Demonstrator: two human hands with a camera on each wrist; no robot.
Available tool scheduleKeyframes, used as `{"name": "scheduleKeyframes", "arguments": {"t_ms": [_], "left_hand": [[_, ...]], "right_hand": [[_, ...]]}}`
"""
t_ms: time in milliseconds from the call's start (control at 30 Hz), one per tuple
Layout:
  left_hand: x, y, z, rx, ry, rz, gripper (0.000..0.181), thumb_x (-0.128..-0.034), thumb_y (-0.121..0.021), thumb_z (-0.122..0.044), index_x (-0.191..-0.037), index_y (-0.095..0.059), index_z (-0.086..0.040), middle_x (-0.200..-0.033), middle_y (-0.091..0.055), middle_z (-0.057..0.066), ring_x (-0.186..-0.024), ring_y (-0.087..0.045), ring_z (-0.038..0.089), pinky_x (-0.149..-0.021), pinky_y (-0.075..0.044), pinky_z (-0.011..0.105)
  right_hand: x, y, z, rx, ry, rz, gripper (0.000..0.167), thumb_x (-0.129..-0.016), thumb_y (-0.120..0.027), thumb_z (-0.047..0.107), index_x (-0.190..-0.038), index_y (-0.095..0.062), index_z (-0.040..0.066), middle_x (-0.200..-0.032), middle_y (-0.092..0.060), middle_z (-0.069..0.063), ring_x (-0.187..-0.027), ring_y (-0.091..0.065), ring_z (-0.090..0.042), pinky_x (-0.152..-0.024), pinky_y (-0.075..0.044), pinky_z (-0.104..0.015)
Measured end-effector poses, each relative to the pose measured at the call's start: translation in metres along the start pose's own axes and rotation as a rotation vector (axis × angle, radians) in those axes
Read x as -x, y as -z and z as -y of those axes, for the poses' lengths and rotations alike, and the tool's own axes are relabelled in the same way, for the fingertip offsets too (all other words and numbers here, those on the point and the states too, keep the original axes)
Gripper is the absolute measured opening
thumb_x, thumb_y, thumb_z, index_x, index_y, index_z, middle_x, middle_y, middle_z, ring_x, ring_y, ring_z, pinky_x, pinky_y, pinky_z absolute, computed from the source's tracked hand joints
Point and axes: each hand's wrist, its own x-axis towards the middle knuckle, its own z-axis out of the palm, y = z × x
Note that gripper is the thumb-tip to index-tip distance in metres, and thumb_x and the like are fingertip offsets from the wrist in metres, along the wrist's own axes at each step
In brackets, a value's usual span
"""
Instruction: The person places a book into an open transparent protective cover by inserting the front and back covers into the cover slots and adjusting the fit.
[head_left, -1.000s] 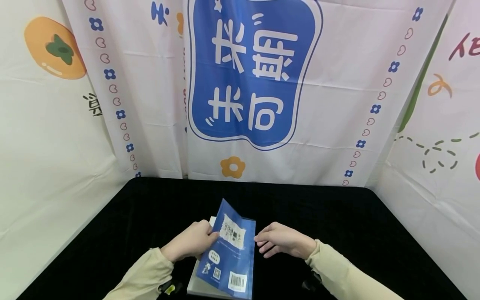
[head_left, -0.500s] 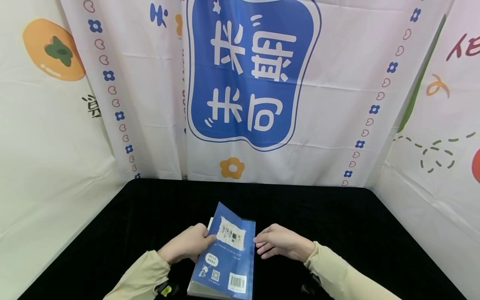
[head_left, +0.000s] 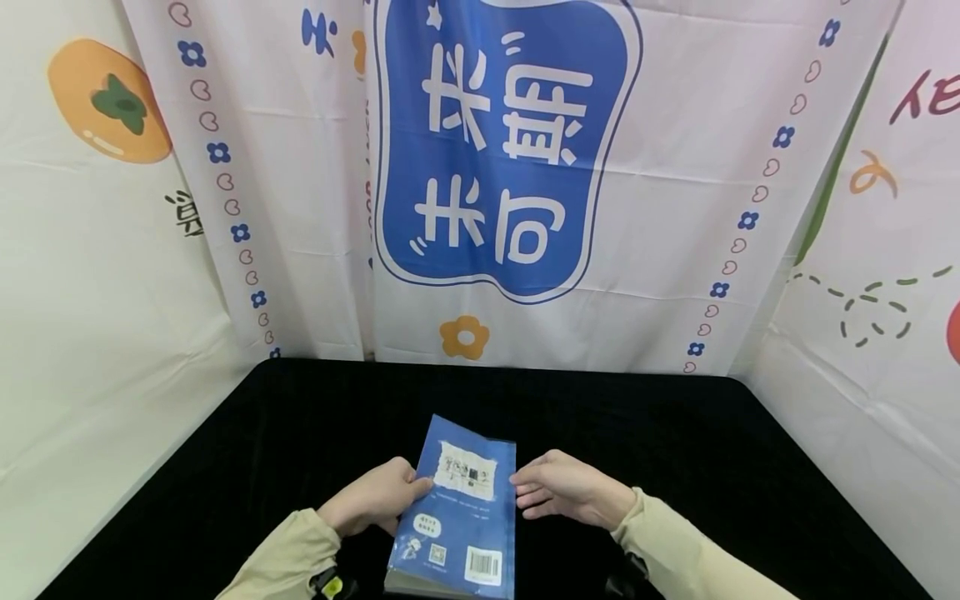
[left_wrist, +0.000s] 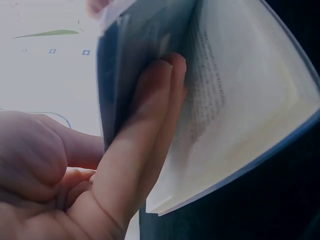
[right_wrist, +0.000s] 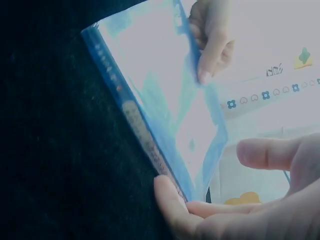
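Note:
A blue paperback book [head_left: 457, 517] lies on the black table, its back cover with barcode facing up. My left hand [head_left: 378, 496] pinches the loose left edge of that cover, thumb on top. In the left wrist view, the fingers [left_wrist: 145, 110] reach inside the book, against the lifted part, beside a printed page [left_wrist: 210, 95]. The cover stands tilted up from the pages below. At the book's right side, my right hand [head_left: 573, 487] has its fingertips at the spine [right_wrist: 130, 110], as the right wrist view shows; its thumb [right_wrist: 265, 152] is held apart from the cover.
The black tabletop [head_left: 637, 425] stretches around the book. Behind it hangs a white printed curtain [head_left: 660, 208] with a blue panel, and white printed cloth walls [head_left: 862, 333] stand on both sides. Dark wrist devices [head_left: 330, 582] sit at the sleeves.
The lifted cover has come down flatter, its top corner moving lower and left. My left hand has moved slightly down with it. The right hand has stayed by the spine almost unmoved.

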Motion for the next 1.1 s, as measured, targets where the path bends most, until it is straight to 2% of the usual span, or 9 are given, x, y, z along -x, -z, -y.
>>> {"name": "scheduleKeyframes", "arguments": {"t_ms": [133,300,467,833,1100], "left_hand": [[-0.001,-0.002,0.004,0.040,-0.001,0.012,0.030,-0.1045,-0.047,-0.011,-0.088,-0.064,0.007,-0.072,-0.069,0.014,-0.064,-0.070,0.026,-0.056,-0.058,0.035],[-0.002,-0.004,0.007,0.065,-0.004,0.022,0.031,-0.1045,-0.047,-0.012,-0.088,-0.065,0.007,-0.072,-0.069,0.014,-0.064,-0.070,0.027,-0.056,-0.058,0.034],[-0.003,-0.005,0.011,0.085,0.003,0.022,0.032,-0.1043,-0.047,-0.014,-0.087,-0.065,0.007,-0.072,-0.069,0.015,-0.062,-0.070,0.026,-0.055,-0.058,0.034],[-0.003,-0.002,0.014,0.003,0.075,-0.005,0.032,-0.1016,-0.055,-0.019,-0.084,-0.067,0.004,-0.070,-0.069,0.014,-0.059,-0.069,0.026,-0.053,-0.058,0.035],[-0.006,-0.001,0.011,-0.069,0.081,-0.017,0.032,-0.1003,-0.057,-0.019,-0.077,-0.067,0.002,-0.066,-0.068,0.013,-0.052,-0.066,0.021,-0.050,-0.057,0.033]], "right_hand": [[0.002,0.006,-0.002,-0.114,-0.034,0.002,0.029,-0.094,-0.062,0.013,-0.113,-0.060,-0.009,-0.104,-0.060,-0.021,-0.095,-0.061,-0.031,-0.086,-0.052,-0.044],[0.004,0.013,-0.005,-0.275,-0.081,0.014,0.049,-0.096,-0.058,0.015,-0.130,-0.041,-0.016,-0.125,-0.049,-0.034,-0.116,-0.052,-0.042,-0.097,-0.046,-0.051],[0.005,0.017,-0.007,-0.353,-0.098,0.038,0.056,-0.096,-0.057,0.016,-0.135,-0.035,-0.018,-0.131,-0.044,-0.036,-0.123,-0.046,-0.043,-0.100,-0.043,-0.051],[0.004,0.014,-0.010,-0.328,-0.075,0.015,0.047,-0.096,-0.057,0.016,-0.130,-0.042,-0.012,-0.128,-0.048,-0.032,-0.118,-0.050,-0.039,-0.097,-0.045,-0.052],[0.005,0.015,-0.011,-0.327,-0.068,0.006,0.048,-0.096,-0.056,0.016,-0.133,-0.041,-0.012,-0.129,-0.048,-0.032,-0.118,-0.050,-0.039,-0.096,-0.046,-0.052]]}}
